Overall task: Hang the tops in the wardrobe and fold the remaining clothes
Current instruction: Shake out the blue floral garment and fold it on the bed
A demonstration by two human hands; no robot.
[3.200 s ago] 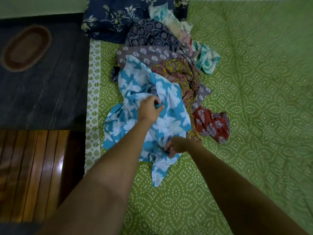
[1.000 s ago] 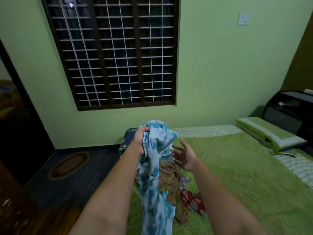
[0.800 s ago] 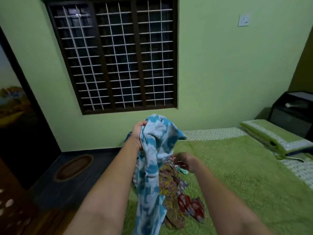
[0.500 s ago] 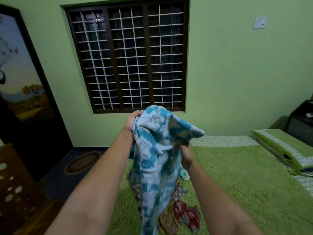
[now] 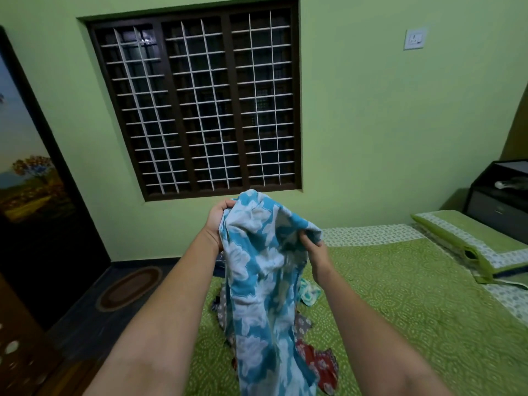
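Blue floral garment [image 5: 257, 281] held up over the bed [image 5: 414, 310].
Left hand [image 5: 218, 221] and right hand [image 5: 315, 252] both grasp its top edge.

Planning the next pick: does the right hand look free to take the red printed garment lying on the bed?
Probably not yet. The right hand grips the blue floral garment, which hangs in front of the red garment on the bed; it would have to let go first.

A wide bed [image 5: 414, 304] under green dotted cotton spread carries a heap of patterned clothes [image 5: 317, 364] at 6 o'clock and a green pillow [image 5: 468, 241] at 3 o'clock.
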